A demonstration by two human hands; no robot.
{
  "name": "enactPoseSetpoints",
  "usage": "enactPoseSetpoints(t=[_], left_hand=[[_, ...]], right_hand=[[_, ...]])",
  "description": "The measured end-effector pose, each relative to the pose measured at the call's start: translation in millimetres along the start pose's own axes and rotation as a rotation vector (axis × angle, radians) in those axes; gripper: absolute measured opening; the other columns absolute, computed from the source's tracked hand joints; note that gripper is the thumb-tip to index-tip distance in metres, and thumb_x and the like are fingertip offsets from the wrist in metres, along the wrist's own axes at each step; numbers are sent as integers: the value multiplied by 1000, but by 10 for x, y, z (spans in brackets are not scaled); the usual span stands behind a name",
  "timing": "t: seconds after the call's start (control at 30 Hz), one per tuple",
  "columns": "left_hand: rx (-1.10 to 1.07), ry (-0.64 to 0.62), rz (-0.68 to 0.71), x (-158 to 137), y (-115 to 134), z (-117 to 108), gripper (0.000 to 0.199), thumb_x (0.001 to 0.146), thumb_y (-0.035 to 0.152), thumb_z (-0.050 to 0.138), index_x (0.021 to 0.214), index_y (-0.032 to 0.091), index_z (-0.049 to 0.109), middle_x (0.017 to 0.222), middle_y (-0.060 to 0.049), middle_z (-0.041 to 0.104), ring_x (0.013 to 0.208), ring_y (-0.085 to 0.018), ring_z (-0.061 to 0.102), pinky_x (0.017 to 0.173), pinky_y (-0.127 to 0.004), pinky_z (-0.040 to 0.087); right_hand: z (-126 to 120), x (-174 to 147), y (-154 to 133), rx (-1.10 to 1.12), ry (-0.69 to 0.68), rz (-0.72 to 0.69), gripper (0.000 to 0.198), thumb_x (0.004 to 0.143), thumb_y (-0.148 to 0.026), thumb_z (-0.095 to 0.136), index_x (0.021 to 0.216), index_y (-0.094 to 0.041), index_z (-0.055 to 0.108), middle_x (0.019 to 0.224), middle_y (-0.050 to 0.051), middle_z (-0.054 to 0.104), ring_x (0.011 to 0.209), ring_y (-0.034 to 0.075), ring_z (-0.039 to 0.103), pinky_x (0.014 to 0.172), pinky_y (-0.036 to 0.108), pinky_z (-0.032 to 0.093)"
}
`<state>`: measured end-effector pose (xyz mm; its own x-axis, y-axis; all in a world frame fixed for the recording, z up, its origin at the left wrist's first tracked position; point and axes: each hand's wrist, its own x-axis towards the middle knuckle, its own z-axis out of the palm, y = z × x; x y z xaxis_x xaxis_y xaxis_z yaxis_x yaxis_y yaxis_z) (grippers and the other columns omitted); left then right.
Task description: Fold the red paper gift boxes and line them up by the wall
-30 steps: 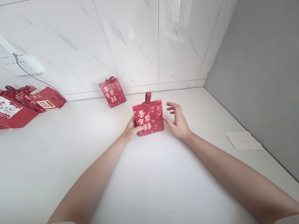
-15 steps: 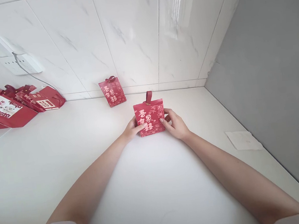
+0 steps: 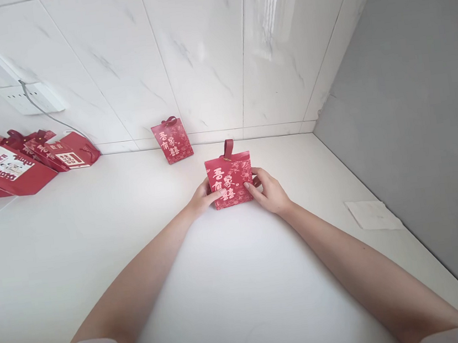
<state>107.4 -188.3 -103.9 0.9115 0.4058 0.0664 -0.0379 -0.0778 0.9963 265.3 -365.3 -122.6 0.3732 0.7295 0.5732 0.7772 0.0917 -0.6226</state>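
Observation:
A red gift box (image 3: 236, 176) with white Chinese characters, a floral print and a dark red ribbon loop on top stands upright on the white tabletop (image 3: 234, 282). My left hand (image 3: 201, 198) grips its left side, thumb across the front. On the right side my right hand (image 3: 270, 190) holds it, thumb on the front edge and fingers behind. The fingers behind the box are partly hidden. A second red gift box (image 3: 172, 140) of the same print stands against the wall, behind and to the left.
Several red gift boxes (image 3: 23, 163) are grouped at the far left below a wall socket (image 3: 31, 99) with a grey cable. A white paper sheet (image 3: 373, 215) lies at right beside the grey panel (image 3: 418, 115). Marbled tiles (image 3: 198, 58) close off the back.

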Motion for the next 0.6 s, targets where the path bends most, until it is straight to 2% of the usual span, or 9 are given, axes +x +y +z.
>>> enactPoseSetpoints(t=[0.13, 0.2, 0.27, 0.37, 0.6], left_hand=[[-34, -92, -122, -21, 85, -53, 52, 65, 25, 78, 114, 14, 63, 114, -11, 71, 109, -30, 65, 101, -47, 48], [-42, -148, -150, -41, 122, -64, 53, 65, 22, 76, 115, 14, 64, 113, -10, 71, 108, -30, 65, 101, -47, 48], [-44, -178, -145, -57, 140, -59, 56, 64, 21, 76, 118, 15, 64, 116, -10, 70, 110, -30, 64, 101, -47, 48], [-31, -188, -139, -68, 134, -35, 57, 64, 23, 79, 119, 16, 64, 118, -11, 70, 110, -30, 64, 100, -49, 49], [28, -217, -82, -61, 97, 35, 58, 65, 27, 84, 119, 17, 63, 121, -13, 68, 113, -31, 63, 100, -52, 49]], right_hand=[[4, -2, -72, -26, 212, -173, 57, 91, -41, 57, 140, -23, 35, 137, 16, 48, 119, 29, 55, 93, 46, 54], [11, -16, -97, -28, 230, -206, 69, 90, -42, 58, 147, -21, 25, 147, 18, 39, 126, 31, 50, 98, 49, 51], [18, -37, -106, -21, 133, -196, 73, 91, -43, 56, 150, -21, 19, 143, 18, 46, 122, 31, 55, 96, 49, 52], [18, -68, -103, 5, 5, -139, 70, 93, -46, 52, 149, -22, 18, 121, 13, 65, 104, 29, 66, 88, 46, 56], [7, -77, -101, 8, 8, -72, 58, 92, -48, 52, 139, -24, 29, 105, 10, 69, 90, 28, 69, 73, 40, 57]])
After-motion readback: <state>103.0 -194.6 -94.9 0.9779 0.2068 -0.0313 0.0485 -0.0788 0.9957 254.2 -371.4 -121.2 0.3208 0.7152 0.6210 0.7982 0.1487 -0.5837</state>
